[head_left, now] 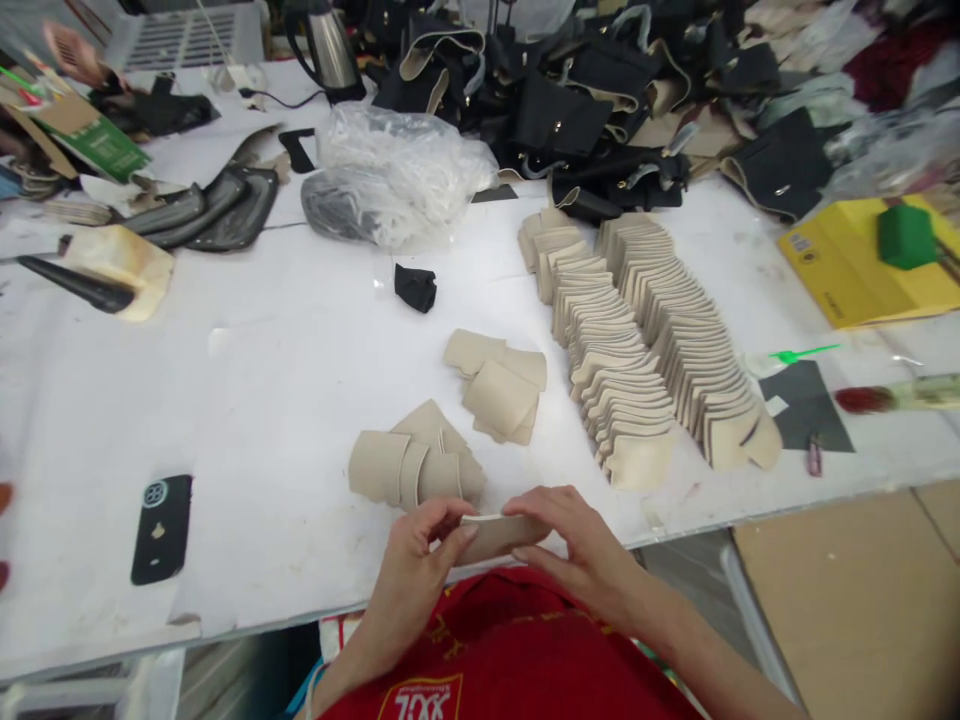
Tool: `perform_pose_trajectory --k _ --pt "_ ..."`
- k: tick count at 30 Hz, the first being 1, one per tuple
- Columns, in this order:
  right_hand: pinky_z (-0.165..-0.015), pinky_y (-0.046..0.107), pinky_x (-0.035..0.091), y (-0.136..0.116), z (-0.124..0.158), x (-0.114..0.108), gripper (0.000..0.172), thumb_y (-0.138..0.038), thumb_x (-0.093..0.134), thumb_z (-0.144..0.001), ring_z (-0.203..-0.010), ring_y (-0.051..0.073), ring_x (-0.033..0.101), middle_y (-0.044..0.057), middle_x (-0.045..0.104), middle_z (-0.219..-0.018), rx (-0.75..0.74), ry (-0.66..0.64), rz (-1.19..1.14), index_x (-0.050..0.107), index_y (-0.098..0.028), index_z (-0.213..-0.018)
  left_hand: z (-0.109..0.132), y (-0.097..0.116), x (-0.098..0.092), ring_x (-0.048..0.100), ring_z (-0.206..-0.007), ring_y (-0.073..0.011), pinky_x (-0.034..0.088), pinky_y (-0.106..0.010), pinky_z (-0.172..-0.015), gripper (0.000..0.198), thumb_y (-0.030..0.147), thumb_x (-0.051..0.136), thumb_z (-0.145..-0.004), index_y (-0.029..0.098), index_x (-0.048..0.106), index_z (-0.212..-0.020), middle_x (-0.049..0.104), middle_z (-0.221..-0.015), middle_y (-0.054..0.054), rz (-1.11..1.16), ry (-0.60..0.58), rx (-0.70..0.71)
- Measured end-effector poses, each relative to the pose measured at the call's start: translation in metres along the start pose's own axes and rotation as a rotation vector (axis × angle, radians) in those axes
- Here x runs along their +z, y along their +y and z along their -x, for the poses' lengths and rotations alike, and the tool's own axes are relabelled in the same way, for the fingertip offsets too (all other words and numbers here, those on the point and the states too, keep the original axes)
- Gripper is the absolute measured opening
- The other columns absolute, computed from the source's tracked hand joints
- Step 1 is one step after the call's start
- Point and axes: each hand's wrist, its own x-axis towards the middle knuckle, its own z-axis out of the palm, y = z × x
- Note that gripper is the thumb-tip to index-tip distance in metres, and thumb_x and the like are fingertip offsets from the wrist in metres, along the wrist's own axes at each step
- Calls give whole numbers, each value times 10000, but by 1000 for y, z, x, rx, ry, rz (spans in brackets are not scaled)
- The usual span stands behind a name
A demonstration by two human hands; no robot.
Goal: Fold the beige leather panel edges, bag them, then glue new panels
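Note:
Between my two hands is a beige leather-like piece point(495, 537), held at the table's front edge just above my red apron. My left hand point(422, 550) pinches its left end between thumb and fingers. At the opposite end, my right hand point(570, 540) grips it the same way. Just beyond my left hand lies a loose pile of similar beige pieces point(375, 466), some curved and overlapping. A second small pile point(501, 395) sits a little farther off. To the right, two long rows of overlapping beige pieces point(622, 370) run away from me.
Black bag parts point(562, 110) heap up at the back, beside crumpled clear plastic point(420, 170) and a kettle point(326, 50). A phone point(161, 530) lies at left, near a glue-stained block point(124, 270). A yellow box point(847, 265) and a brush point(892, 397) are at right.

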Motion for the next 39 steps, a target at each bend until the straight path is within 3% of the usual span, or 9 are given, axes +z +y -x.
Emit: perform_pose_trajectory --k 4,10,15,20,29,33,36,39 --pt "-929 375 288 -23 10 -6 244 -174 686 -837 -896 177 572 -2 665 -951 -137 11 205 593 -234 -1055 19 17 19 547 -701 -152 418 -238 -648 205 374 597 -837 188 671 -880 638 -751 -6 -65 -45 89" --pt "-725 256 374 -27 32 -12 79 -151 586 -899 -806 146 558 -4 649 -894 -142 21 123 613 -209 -946 39 33 32 559 -740 -160 421 -245 -683 161 323 601 -844 207 675 -926 654 -808 -7 -214 -127 203" --pt "-714 269 379 -32 47 -20 80 -231 547 -936 -795 168 557 13 648 -873 -200 22 185 624 -206 -932 51 37 47 556 -667 -158 401 -238 -627 203 364 564 -870 199 683 -872 648 -714 -3 -288 -26 240" --pt "-707 279 372 -34 58 -23 170 -257 474 -974 -761 168 546 16 652 -858 -232 -11 264 616 -205 -898 61 48 59 491 -564 -126 335 -212 -540 276 407 549 -876 183 663 -761 569 -586 24 -340 -11 248" --pt "-706 272 375 -34 64 -18 260 -267 433 -996 -731 157 548 11 658 -793 -258 66 230 612 -191 -823 60 60 58 416 -556 -105 286 -215 -534 415 459 521 -884 162 557 -598 457 -546 34 -372 -79 285" --pt "-701 255 390 -35 67 -17 261 -297 425 -1003 -746 147 568 11 647 -798 -264 116 163 628 -203 -869 60 55 51 449 -564 -116 350 -216 -542 334 465 567 -856 167 681 -759 548 -613 18 -224 -158 187" --pt "-683 250 397 -35 70 -16 243 -270 420 -998 -752 148 567 20 617 -800 -243 177 155 606 -194 -862 61 53 45 508 -617 -130 415 -229 -599 270 394 693 -770 208 708 -964 632 -747 6 -241 -101 212" --pt "-681 257 405 -39 68 -14 202 -229 422 -986 -763 154 566 28 607 -820 -213 257 159 589 -191 -880 60 59 41 552 -721 -158 439 -246 -663 191 330 701 -768 232 725 -930 658 -811 -13 -323 2 366"
